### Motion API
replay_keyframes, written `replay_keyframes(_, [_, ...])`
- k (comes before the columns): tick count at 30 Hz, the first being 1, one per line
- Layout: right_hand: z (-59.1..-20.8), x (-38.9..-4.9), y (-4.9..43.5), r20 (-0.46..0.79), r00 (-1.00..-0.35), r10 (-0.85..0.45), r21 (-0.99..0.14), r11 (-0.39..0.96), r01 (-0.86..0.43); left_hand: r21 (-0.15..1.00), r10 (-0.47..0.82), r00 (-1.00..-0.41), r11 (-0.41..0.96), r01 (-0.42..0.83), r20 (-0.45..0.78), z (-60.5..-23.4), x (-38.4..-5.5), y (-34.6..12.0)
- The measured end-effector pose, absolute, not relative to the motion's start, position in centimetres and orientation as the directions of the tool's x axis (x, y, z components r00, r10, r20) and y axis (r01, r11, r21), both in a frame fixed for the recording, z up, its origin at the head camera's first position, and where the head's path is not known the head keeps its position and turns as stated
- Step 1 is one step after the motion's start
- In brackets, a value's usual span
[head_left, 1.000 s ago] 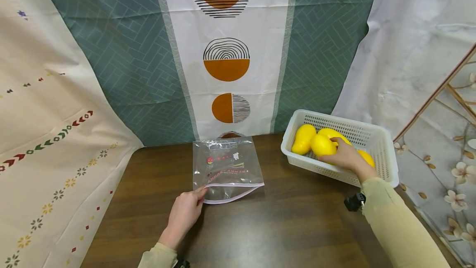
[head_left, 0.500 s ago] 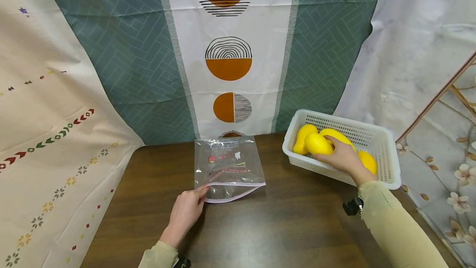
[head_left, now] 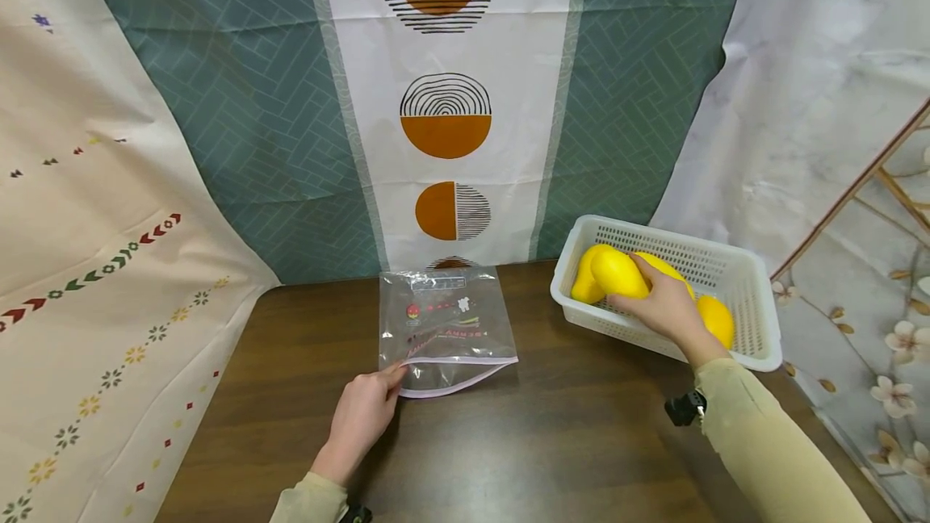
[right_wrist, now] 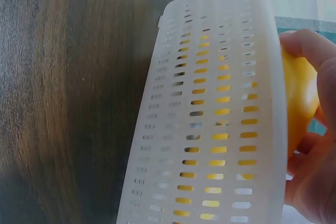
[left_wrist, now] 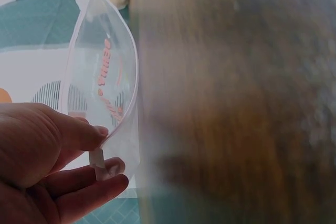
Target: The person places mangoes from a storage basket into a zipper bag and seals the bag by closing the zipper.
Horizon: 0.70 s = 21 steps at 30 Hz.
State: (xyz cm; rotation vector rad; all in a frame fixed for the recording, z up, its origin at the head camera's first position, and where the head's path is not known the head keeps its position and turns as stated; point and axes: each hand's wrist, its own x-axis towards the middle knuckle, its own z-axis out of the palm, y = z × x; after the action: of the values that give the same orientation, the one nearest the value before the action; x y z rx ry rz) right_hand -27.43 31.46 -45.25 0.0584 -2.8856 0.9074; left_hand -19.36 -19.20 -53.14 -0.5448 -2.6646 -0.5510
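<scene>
My left hand [head_left: 366, 410] pinches the near left corner of a clear zip bag [head_left: 443, 329] that lies on the table. In the left wrist view the thumb and fingers hold the edge of the bag [left_wrist: 100, 66], whose mouth gapes a little. My right hand [head_left: 668, 309] grips a yellow mango [head_left: 617, 273] over the white plastic basket [head_left: 756, 281]. Several more mangoes are in the basket, one at the left [head_left: 585, 281] and one under my wrist [head_left: 715, 320]. The right wrist view shows the held mango [right_wrist: 298, 98] just beyond the basket's rim, partly hidden.
The brown wooden table [head_left: 508, 450] extends in front of both hands. A patterned cloth [head_left: 450, 47] hangs behind it. Pale cloths stand at the left [head_left: 109, 265] and right [head_left: 799, 87] sides. The basket stands close to the right cloth.
My right hand has shifted slightly left and up with the mango, which now tilts and covers more of the mango at the left. The left hand and bag have stayed put.
</scene>
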Motion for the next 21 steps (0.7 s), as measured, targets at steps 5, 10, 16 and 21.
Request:
replay_keyframes(5, [-44.8,-27.0,30.8,0.194,-0.981,0.024,-0.579,0.81,-0.095,0.3,0.296,-0.857,0.846,0.44,0.422,-53.1,-19.4,-19.1])
replay_keyframes(10, [-44.1,-26.6,30.2,0.231,-0.972,0.043,-0.59,0.801,-0.105,0.286,0.305,-0.845,0.844,0.453,0.439,-53.0,-19.7,-19.1])
replay_keyframes(16, [-43.4,-26.0,29.3,0.238,-0.97,0.044,-0.617,0.778,-0.116,0.289,0.304,-0.849,0.845,0.45,0.433,-52.9,-19.9,-18.9])
replay_keyframes(21, [-43.2,-25.0,28.3,0.215,-0.976,0.02,-0.645,0.754,-0.127,0.305,0.295,-0.86,0.846,0.438,0.416,-52.9,-19.8,-18.8])
